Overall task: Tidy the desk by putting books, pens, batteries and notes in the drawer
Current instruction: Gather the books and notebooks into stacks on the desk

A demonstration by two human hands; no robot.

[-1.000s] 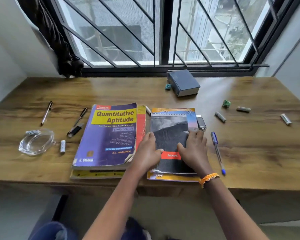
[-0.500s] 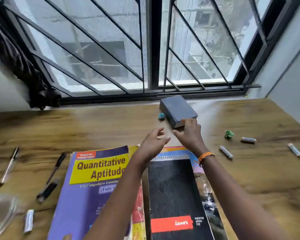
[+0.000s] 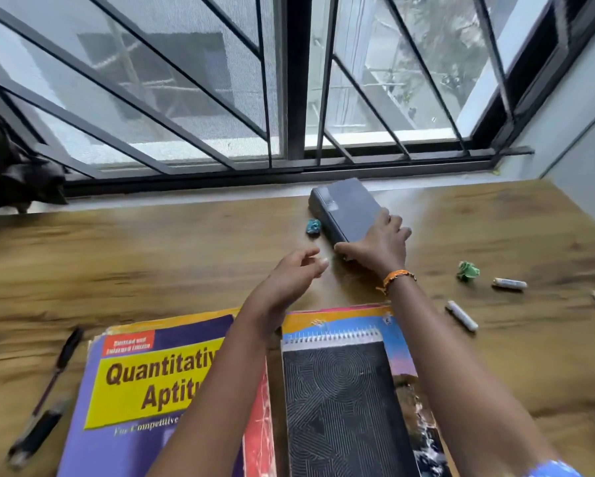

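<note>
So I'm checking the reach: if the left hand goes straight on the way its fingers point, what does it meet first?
Probably the grey book, which the right hand grips; the left hand points at its near end, though depth is unclear.

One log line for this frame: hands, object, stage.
right hand: grips grey book | left hand: open, holds nothing, beside book | book: on desk by window | stage: pickup

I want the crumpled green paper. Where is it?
In the head view, the green paper ball lies on the desk's right side, just left of a battery.
</note>
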